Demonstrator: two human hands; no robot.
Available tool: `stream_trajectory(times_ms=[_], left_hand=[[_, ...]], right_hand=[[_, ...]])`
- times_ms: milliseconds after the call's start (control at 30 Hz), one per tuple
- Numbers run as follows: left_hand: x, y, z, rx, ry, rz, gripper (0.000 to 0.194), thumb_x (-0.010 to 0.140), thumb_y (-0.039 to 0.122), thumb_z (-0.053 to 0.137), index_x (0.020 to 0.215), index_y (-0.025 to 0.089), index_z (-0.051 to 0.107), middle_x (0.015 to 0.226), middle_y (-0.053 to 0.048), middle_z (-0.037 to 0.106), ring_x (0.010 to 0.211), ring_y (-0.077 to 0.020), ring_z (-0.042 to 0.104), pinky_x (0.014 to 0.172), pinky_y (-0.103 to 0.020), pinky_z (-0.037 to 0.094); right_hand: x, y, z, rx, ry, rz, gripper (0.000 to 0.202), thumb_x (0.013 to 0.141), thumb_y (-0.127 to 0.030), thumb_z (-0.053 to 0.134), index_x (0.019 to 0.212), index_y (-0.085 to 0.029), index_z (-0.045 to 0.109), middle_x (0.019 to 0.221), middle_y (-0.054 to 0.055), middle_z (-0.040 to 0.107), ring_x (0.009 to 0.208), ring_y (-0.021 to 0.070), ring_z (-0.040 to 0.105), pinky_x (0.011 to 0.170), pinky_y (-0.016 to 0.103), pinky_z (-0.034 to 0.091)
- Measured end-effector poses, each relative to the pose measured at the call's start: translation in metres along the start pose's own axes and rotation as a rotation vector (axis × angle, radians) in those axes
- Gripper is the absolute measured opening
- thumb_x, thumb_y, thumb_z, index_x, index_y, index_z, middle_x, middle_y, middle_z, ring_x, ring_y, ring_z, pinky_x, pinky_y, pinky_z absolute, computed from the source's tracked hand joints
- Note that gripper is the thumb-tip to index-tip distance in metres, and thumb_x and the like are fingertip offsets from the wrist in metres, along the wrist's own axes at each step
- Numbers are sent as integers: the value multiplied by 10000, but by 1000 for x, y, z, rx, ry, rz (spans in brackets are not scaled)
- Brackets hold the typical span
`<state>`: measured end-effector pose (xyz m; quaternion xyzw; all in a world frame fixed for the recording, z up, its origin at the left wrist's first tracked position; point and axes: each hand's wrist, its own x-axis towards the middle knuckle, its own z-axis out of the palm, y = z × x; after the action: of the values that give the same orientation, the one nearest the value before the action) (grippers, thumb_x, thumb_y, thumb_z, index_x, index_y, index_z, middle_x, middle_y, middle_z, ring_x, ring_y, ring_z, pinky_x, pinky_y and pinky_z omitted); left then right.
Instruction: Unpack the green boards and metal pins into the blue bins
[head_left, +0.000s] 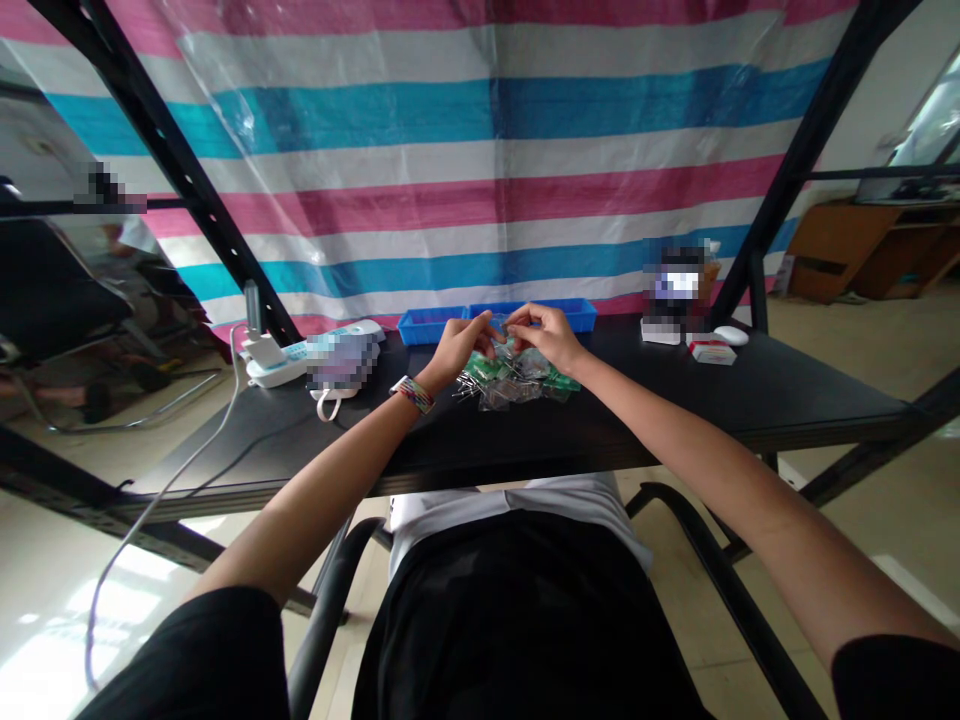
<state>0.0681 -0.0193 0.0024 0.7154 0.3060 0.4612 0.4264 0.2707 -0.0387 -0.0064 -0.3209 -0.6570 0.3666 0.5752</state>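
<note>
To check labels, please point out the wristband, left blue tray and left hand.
Wristband [413, 394], head view: band's middle.
Left blue tray [420, 335], head view: front wall.
Left hand [454, 351], head view: its back.

On a black table [637, 410], the left hand [461, 345] and right hand [547, 338] nearly meet, fingertips pinching something small, probably a clear bag [497, 322]. Below them lies a pile [510, 388] of green and clear packets, thin metal pieces sticking out at its left. Two blue trays [433, 325] stand behind, before a striped sheet [375, 180]. A bracelet [412, 394] circles the left wrist. Left sit a power strip [262, 377] and pouch [345, 360]; right, a red-and-white box [711, 349] beside a white, rounded object [731, 336].
</note>
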Motion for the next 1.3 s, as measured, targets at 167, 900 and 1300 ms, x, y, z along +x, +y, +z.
stream_trajectory(times_ms=[167,900,1300], left_hand=[[0,0,-2,-80,4,-91,630,968,745,615,782,160,760,651,-120,728,600,-215,689,648,-333,549],[18,-13,-41,-200,429,-163,267,843,378,819,905,160,678,989,-119,824,719,-143,758,650,-232,533],[32,-22,-71,-338,513,-212,399,858,497,796,1061,208,609,1212,-169,804,889,-236,818,777,-324,610]], right_hand=[[0,2,0,-69,3,-72,399,779,-582,899,900,-222,774,799,24,733,688,196,683,727,389,636],[8,11,-18,-95,189,18,350,806,-338,742,1139,-233,718,975,42,750,741,172,704,599,279,608],[2,6,-13,-120,127,49,244,805,-316,753,1029,-219,746,919,60,796,752,214,735,711,363,639]])
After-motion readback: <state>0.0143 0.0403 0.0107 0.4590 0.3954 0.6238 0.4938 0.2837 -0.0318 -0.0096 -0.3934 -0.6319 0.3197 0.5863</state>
